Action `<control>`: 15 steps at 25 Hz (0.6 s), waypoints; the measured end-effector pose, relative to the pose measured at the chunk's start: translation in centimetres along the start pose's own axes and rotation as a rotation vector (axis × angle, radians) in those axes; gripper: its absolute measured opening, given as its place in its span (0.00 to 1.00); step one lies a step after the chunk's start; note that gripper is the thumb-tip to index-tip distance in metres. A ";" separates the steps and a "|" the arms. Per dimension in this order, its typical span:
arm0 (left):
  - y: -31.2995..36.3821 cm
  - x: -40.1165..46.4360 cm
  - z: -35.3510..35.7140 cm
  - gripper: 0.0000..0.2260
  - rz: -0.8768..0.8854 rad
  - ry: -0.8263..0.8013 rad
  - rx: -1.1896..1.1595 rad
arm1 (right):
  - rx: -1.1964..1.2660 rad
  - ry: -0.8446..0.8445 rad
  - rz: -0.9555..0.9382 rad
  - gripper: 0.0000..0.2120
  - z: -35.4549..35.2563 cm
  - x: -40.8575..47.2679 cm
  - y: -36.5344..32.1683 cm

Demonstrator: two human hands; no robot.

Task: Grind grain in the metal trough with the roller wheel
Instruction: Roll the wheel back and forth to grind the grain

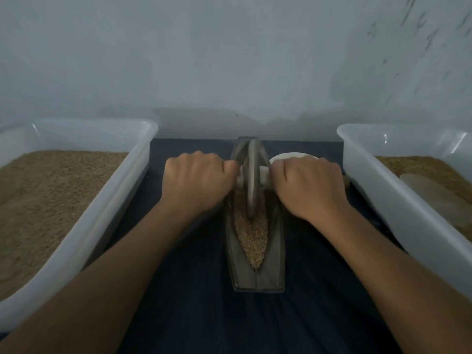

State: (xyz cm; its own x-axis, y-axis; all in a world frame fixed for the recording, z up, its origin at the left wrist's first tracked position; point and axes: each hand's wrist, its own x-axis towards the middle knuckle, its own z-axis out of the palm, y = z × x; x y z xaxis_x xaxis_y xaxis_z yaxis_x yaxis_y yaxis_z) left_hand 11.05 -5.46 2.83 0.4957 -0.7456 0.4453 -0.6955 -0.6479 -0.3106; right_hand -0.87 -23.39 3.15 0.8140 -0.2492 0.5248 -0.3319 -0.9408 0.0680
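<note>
The person is leaning over a cloth-covered bench [194, 315], working a boat-shaped metal trough [255, 279] that is lying lengthwise along the middle, pointing toward the back edge. The roller wheel [251, 180] is standing upright in the trough's far half, its rim down in the grain [251, 233]. The left hand [196, 180] is clenching the handle on one side of the wheel and the right hand [310, 186] is gripping the handle on the other side, both fists close against the disc.

The wheel looks heavy and stiff, so its own weight is probably doing much of the crushing; the stubby handle ends seem the only sensible hold. The grain is loose and likely to creep up the sloped walls and spill.

A white tub [102, 198] of grain is sitting along the left edge, and another white tub [398, 198] along the right edge is holding grain and a pale flat object. A small white bowl [293, 156] is peeking out behind the right fist. Elbows are passing near both tubs.
</note>
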 end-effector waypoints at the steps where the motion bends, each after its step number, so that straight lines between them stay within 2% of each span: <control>1: -0.5 1.4 0.7 0.04 -0.007 -0.046 -0.013 | -0.024 -0.035 0.006 0.29 0.6 1.9 0.3; 2: -1.1 2.8 1.3 0.04 -0.019 -0.094 -0.022 | -0.020 -0.064 0.012 0.31 1.2 3.7 0.6; 5: -2.5 6.7 2.5 0.25 -0.204 -0.314 -0.226 | -0.035 -0.153 -0.053 0.25 2.5 7.8 1.7; 7: -2.3 8.0 2.8 0.29 -0.244 -0.321 -0.229 | -0.012 -0.209 -0.072 0.20 2.8 8.5 2.2; 10: -1.1 7.1 0.8 0.31 -0.244 -0.233 -0.183 | 0.063 -0.255 0.062 0.20 2.5 6.5 2.2; 11: -0.9 5.9 0.1 0.31 -0.209 -0.216 -0.148 | 0.063 -0.221 0.087 0.22 2.1 5.2 1.7; 12: -0.4 4.1 -0.2 0.27 -0.136 -0.148 -0.081 | 0.048 -0.146 0.091 0.24 1.7 3.6 1.1; 13: 0.0 2.0 -0.4 0.18 -0.059 -0.072 -0.011 | 0.033 -0.058 0.079 0.26 1.0 1.8 0.5; 14: 0.2 -0.1 -0.6 0.11 -0.031 0.005 -0.009 | 0.027 0.002 0.062 0.27 0.2 0.3 -0.1; 15: 0.4 -1.9 -0.7 0.11 -0.060 0.065 -0.085 | 0.025 0.025 0.042 0.26 -0.7 -1.1 -0.6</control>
State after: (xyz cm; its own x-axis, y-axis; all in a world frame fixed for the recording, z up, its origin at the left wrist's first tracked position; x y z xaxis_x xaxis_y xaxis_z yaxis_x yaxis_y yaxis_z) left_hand 9.44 -4.22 2.46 0.5048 -0.6926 0.5152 -0.7087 -0.6733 -0.2106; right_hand -1.86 -22.35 3.13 0.7873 -0.2833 0.5476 -0.3535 -0.9351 0.0244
